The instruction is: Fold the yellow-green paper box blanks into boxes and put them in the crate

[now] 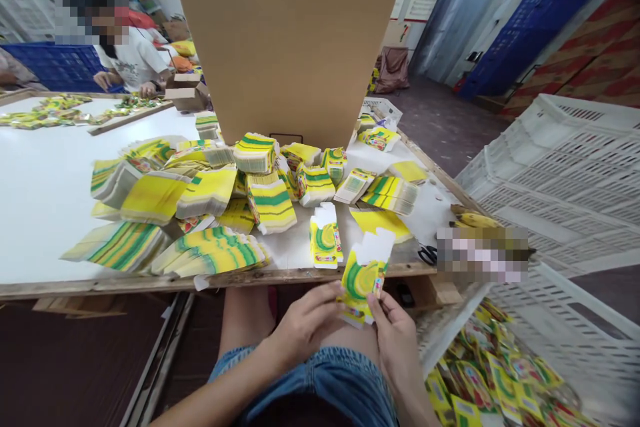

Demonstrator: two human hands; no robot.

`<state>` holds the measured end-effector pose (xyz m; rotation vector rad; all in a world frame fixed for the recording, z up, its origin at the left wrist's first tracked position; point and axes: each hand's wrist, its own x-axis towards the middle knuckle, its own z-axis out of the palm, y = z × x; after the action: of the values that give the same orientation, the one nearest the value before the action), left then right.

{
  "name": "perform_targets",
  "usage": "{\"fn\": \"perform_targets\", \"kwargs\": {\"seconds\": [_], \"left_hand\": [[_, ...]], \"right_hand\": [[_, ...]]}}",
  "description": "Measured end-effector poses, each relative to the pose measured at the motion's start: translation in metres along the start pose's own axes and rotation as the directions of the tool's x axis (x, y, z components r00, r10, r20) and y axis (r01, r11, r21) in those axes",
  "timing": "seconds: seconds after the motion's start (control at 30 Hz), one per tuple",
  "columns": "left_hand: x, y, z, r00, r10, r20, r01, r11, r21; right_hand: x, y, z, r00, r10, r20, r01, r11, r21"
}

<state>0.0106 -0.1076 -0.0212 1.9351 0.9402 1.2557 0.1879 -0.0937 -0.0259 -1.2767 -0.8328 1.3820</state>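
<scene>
— While fanned stacks of flat cartons (210, 193) crowd the tabletop (45, 200), where is the open room?
— On the left half of the white surface, which is bare to its wooden front edge. An upright brown board (287, 40) walls off the far side, and white crates (565, 167) stand close by the right edge.
— And the hands?
— Both are below the front edge, over the lap. The left hand (305, 327) curls its fingers (327, 293) narrowly round the left side of one yellow-green carton (361, 277). The right hand (395, 333) pinches its lower right corner between thumb and fingers. The carton is upright, white flaps up, just in front of the tabletop's edge.
— Anything near it?
— A folded carton (325, 237) stands on the tabletop just beyond. Scissors (427, 255) lie to the right, and a co-worker (127, 57) sits at the far left corner.
</scene>
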Motion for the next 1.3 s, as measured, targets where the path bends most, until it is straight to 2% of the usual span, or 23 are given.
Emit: {"fn": "perform_targets", "kwargs": {"seconds": [0.03, 0.07, 0.1, 0.13, 0.2, 0.23, 0.3, 0.37, 0.47, 0.57, 0.67, 0.8, 0.87, 0.97, 1.07, 1.2, 1.3], "left_hand": [[0.003, 0.003, 0.002, 0.992, -0.101, -0.075, 0.090, 0.986, -0.142], [0.007, 0.004, 0.003, 0.971, -0.215, -0.106, 0.173, 0.935, -0.309], [0.012, 0.005, 0.004, 0.946, -0.315, -0.077, 0.242, 0.843, -0.480], [0.016, 0.006, 0.005, 0.925, -0.381, 0.001, 0.297, 0.720, -0.627], [0.022, 0.007, 0.005, 0.890, -0.409, 0.201, 0.393, 0.465, -0.793], [0.024, 0.007, 0.004, 0.875, -0.402, 0.270, 0.427, 0.377, -0.822], [0.023, 0.009, 0.001, 0.860, -0.401, 0.317, 0.448, 0.292, -0.845], [0.019, 0.010, -0.002, 0.860, -0.413, 0.300, 0.438, 0.292, -0.850], [0.015, 0.009, -0.003, 0.851, -0.464, 0.247, 0.428, 0.340, -0.837], [0.015, 0.005, 0.001, 0.811, -0.562, 0.162, 0.429, 0.384, -0.818], [0.018, 0.003, 0.007, 0.774, -0.629, 0.079, 0.434, 0.435, -0.789], [0.017, 0.003, 0.007, 0.786, -0.618, 0.017, 0.429, 0.526, -0.734], [0.013, 0.004, 0.003, 0.794, -0.608, -0.021, 0.410, 0.560, -0.720], [0.009, 0.007, -0.006, 0.826, -0.564, 0.020, 0.410, 0.575, -0.708], [0.009, 0.011, -0.015, 0.859, -0.499, 0.112, 0.421, 0.565, -0.709], [0.010, 0.014, -0.020, 0.845, -0.473, 0.252, 0.482, 0.467, -0.741], [0.008, 0.014, -0.018, 0.836, -0.467, 0.288, 0.502, 0.438, -0.746]], "right_hand": [[-0.005, -0.001, -0.001, 1.000, -0.003, 0.009, 0.003, 1.000, -0.010], [-0.009, -0.002, 0.000, 1.000, -0.002, 0.031, 0.002, 1.000, -0.006], [-0.013, -0.003, 0.002, 0.998, 0.002, 0.058, -0.003, 1.000, 0.015], [-0.017, -0.003, 0.005, 0.997, 0.005, 0.081, -0.010, 0.999, 0.052], [-0.020, -0.002, 0.012, 0.995, 0.011, 0.100, -0.023, 0.992, 0.126], [-0.021, -0.002, 0.015, 0.994, 0.012, 0.106, -0.027, 0.990, 0.142], [-0.020, -0.002, 0.020, 0.994, 0.001, 0.113, -0.015, 0.992, 0.125], [-0.020, -0.003, 0.022, 0.993, -0.023, 0.120, 0.013, 0.996, 0.083], [-0.021, -0.004, 0.022, 0.989, -0.028, 0.148, 0.022, 0.999, 0.041], [-0.022, -0.002, 0.023, 0.982, -0.016, 0.187, 0.017, 1.000, 0.001], [-0.022, 0.004, 0.024, 0.984, -0.041, 0.175, 0.057, 0.995, -0.084], [-0.021, 0.007, 0.025, 0.985, -0.130, 0.110, 0.151, 0.965, -0.214], [-0.020, 0.002, 0.025, 0.973, -0.194, 0.121, 0.216, 0.954, -0.206], [-0.018, -0.010, 0.024, 0.945, -0.229, 0.232, 0.263, 0.956, -0.129], [-0.013, -0.020, 0.018, 0.912, -0.178, 0.368, 0.222, 0.972, -0.081], [-0.007, -0.028, 0.008, 0.873, -0.081, 0.482, 0.177, 0.972, -0.157], [-0.005, -0.032, 0.006, 0.859, -0.115, 0.499, 0.285, 0.917, -0.278]]}}
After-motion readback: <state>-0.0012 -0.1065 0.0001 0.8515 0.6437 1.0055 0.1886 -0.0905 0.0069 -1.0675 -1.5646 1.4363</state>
